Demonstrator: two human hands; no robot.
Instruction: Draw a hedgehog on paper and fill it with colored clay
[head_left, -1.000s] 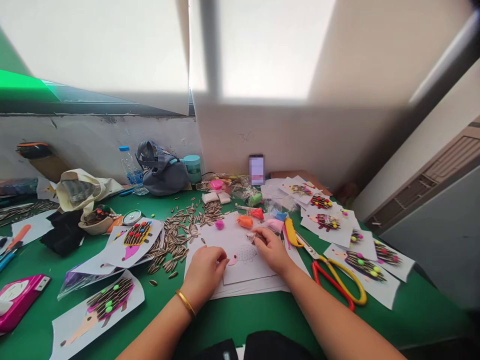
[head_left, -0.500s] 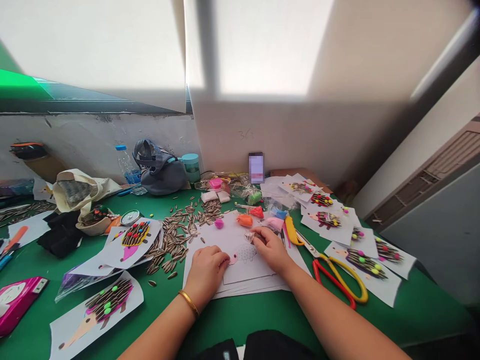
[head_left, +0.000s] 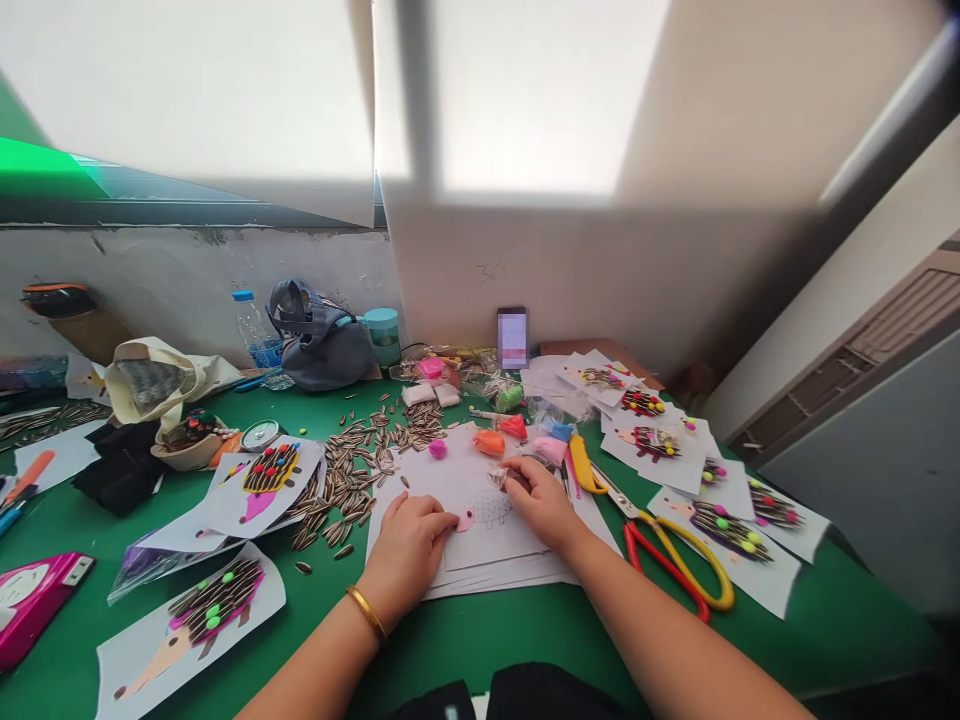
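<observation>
A sheet of white paper [head_left: 495, 548] with a printed hedgehog outline [head_left: 491, 508] lies before me on a paper stack. Pink clay [head_left: 466, 520] covers the hedgehog's face. My left hand [head_left: 409, 540], a gold bangle at its wrist, rests on the paper's left side, index finger stretched out to the pink clay. My right hand [head_left: 536, 500] is closed on a small, crinkled clear plastic wrapper [head_left: 496, 476] just above the outline; whether anything is inside it I cannot tell. A magenta clay ball [head_left: 437, 450] and orange clay [head_left: 489, 442] sit farther back on the paper.
Sunflower seeds [head_left: 349, 480] are strewn left of the paper. Large scissors [head_left: 645, 520] with red and yellow handles lie right, beside a yellow cutter [head_left: 585, 465]. Finished hedgehog cards [head_left: 724, 530] lie at both sides. A phone [head_left: 513, 338] leans on the wall.
My left hand's index finger has straightened a little toward the pink clay, and the hand lies slightly flatter. My right hand has hardly moved and still holds the wrapper.
</observation>
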